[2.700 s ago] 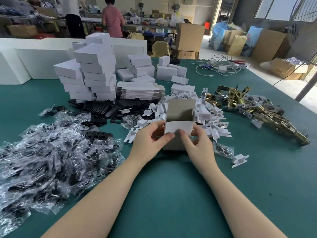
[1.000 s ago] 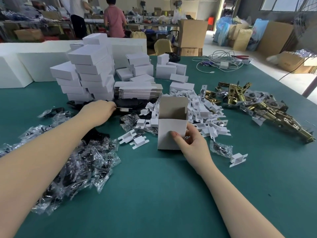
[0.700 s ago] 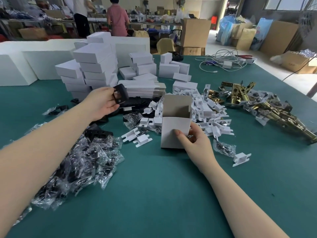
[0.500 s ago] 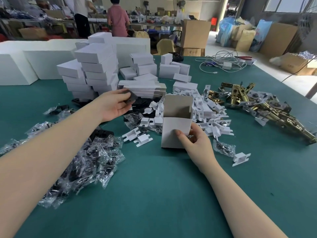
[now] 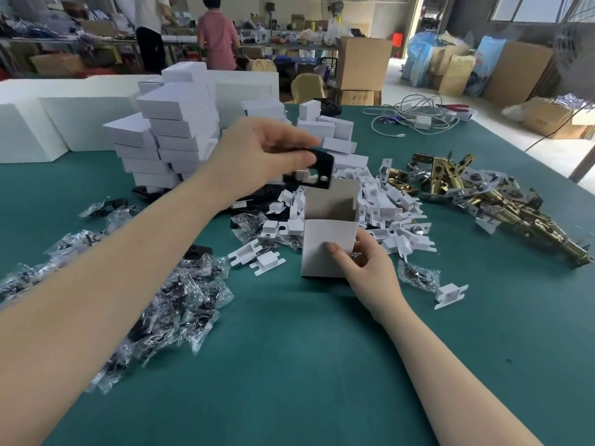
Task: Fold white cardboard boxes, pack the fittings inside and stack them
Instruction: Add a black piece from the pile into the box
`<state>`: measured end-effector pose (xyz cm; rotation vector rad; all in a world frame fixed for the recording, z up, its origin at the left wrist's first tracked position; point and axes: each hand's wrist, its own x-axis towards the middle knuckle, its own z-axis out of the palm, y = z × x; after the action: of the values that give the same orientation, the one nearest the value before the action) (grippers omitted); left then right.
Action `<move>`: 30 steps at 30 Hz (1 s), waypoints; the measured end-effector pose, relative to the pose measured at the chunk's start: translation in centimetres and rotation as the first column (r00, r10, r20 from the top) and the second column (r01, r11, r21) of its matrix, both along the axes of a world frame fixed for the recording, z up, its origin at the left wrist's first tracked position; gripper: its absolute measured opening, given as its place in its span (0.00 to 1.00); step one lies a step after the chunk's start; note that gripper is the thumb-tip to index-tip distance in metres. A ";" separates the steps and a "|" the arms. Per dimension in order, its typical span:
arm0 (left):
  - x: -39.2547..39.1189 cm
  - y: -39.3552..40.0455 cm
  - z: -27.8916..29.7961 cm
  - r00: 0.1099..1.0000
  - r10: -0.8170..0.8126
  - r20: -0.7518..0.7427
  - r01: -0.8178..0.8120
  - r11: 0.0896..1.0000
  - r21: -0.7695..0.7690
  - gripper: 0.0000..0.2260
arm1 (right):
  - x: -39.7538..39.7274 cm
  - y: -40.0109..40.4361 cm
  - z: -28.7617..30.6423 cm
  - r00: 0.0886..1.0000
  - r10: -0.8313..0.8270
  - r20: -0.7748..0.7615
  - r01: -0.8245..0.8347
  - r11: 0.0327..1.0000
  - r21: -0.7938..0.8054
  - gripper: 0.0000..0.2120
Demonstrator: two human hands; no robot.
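Observation:
A white cardboard box [image 5: 323, 249] stands upright on the green table, its top flap raised and its brown inside showing. My right hand [image 5: 367, 268] holds the box at its lower right corner, thumb on the front face. My left hand [image 5: 257, 156] pinches a black plate fitting [image 5: 317, 170] with holes, held in the air just above the box's left rear edge. Closed white boxes [image 5: 180, 130] are stacked behind at the left.
Bagged screw packets [image 5: 161, 304] lie in a heap at the left. White plastic pieces [image 5: 380, 210] pile behind the box, brass latch parts [image 5: 483, 194] at the right. Flat box blanks and black plates lie behind my left hand. White cables [image 5: 415, 117] and foam blocks [image 5: 64, 120] sit at the far edge.
My left hand left the box, reached to the pile by the stack, took up a black plate and carried it right and up over the open box. My right hand kept hold of the box.

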<state>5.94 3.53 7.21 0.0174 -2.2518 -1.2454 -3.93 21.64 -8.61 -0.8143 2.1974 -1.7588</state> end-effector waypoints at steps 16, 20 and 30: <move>-4.2 1.1 -1.9 0.952 0.019 0.307 0.100 0.925 -0.368 0.11 | -0.1 0.1 0.1 1.000 -0.008 0.008 0.008 1.000 -0.012 0.13; -4.4 1.1 -1.9 0.951 -0.003 0.309 0.120 0.926 -0.358 0.12 | -0.1 0.1 0.1 1.000 -0.002 -0.002 0.002 1.000 0.001 0.15; -4.3 2.3 -2.5 0.881 0.138 0.452 0.259 0.659 -0.706 0.14 | -0.3 0.1 0.0 1.000 -0.024 0.008 0.024 1.000 0.016 0.17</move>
<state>1.64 5.86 4.69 -0.0813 -3.0722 -0.2177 -4.23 21.69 -8.66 -0.7797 2.2218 -1.7506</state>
